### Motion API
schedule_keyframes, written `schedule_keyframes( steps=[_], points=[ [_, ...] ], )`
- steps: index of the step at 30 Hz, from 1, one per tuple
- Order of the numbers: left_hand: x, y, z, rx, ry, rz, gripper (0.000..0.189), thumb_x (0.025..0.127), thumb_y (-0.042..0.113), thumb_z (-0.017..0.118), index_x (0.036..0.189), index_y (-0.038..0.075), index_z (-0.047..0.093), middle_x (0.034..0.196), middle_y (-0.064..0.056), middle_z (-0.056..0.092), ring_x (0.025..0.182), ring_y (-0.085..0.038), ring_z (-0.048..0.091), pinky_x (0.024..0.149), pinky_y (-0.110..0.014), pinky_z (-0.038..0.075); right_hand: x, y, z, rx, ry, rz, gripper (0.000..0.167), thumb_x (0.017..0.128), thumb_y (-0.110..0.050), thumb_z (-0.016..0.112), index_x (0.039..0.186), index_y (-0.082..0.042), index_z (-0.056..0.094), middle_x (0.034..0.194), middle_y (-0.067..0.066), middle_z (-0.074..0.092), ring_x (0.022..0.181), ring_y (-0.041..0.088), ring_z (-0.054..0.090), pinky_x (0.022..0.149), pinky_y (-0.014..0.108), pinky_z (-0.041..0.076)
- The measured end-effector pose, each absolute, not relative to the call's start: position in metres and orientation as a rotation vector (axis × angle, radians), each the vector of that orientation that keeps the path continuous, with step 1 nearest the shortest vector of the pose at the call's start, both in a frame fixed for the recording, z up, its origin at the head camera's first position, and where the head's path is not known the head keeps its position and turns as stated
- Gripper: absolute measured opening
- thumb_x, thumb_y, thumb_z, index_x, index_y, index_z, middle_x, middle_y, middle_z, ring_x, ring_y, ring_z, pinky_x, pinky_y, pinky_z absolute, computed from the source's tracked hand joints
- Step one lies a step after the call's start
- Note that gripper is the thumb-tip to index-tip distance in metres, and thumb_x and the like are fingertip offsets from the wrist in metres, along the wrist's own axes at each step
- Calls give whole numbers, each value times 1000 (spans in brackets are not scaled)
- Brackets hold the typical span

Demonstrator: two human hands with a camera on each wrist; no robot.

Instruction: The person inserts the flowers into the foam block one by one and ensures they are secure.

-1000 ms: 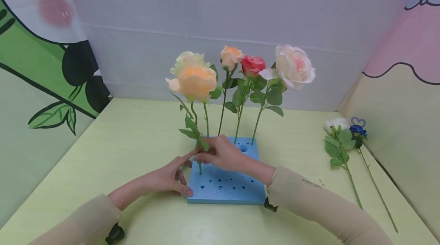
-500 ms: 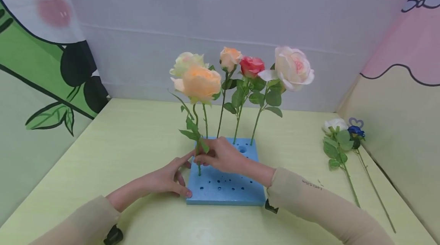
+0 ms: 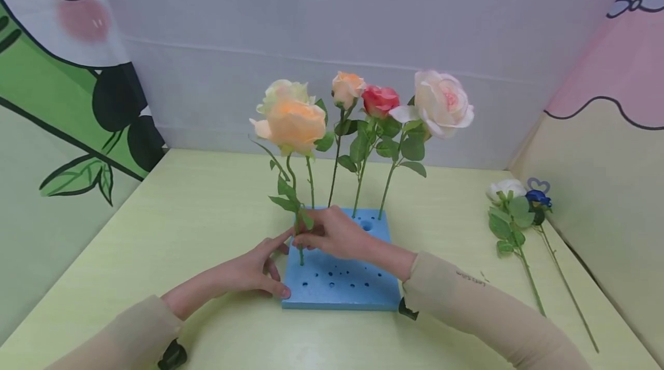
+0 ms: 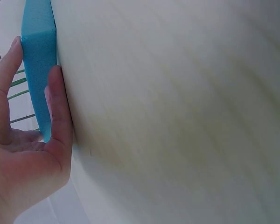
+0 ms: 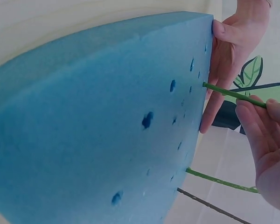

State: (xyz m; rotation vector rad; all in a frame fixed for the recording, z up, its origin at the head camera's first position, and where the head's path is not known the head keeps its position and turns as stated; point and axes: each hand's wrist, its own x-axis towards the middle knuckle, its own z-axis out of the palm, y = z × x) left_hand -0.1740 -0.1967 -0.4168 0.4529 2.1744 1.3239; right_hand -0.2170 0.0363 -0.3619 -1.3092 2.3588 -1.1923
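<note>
Table (image 3: 223, 191) carries the blue foam block (image 3: 342, 297). Peach rose (image 3: 294, 125) stands near the block's left edge, stem (image 3: 301, 256) meeting the top; seating depth cannot be judged. Left hand (image 3: 259, 266), fingers spread, braces the block's left side. Right hand (image 3: 334, 234), above the block, pinches the stem. Recommended: grip low near the block, press along the stem's line, counter any shifting with the bracing fingers

Your thick blue rectangular foam-like block (image 3: 342, 296) looks matt, its face finely textured and pitted. The large peach cloth-like rose (image 3: 295, 127) has soft, matt petals, and its thin green plastic-looking stem (image 5: 224, 91) appears fairly smooth. Your pale yellow worktop (image 3: 218, 197) is smooth with a slight sheen; the greyish cloth backdrop (image 3: 311, 12) is matt and creased.
</note>
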Motion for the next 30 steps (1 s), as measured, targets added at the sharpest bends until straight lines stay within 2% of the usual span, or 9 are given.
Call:
schedule_keyframes(
  steps=[15, 24, 30],
  points=[
    [-176, -197, -419, 483, 2178, 1338, 121, 76, 24, 86, 160, 27, 0, 146, -21, 29, 88, -21, 61, 68, -34, 59, -218, 36, -362, -1304, 2343, -1197, 5, 94, -13, 67, 96, -9, 65, 88, 8, 77, 74, 26, 72, 60, 19, 53],
    [-176, -198, -419, 486, 2189, 1328, 119, 77, 25, 86, 160, 27, 1, 147, -20, 30, 88, -21, 62, 68, -34, 59, -217, 37, -362, -1274, 2325, -1224, 6, 94, -13, 67, 97, -8, 65, 91, 10, 76, 81, 25, 74, 65, 19, 55],
    [-176, -198, -419, 495, 2187, 1323, 120, 77, 25, 86, 160, 27, 0, 146, -21, 29, 88, -20, 62, 68, -33, 59, -216, 37, -363, -1255, 2307, -1242, 8, 95, -15, 66, 98, -8, 64, 95, 12, 76, 86, 16, 75, 69, 18, 56]
  ],
)
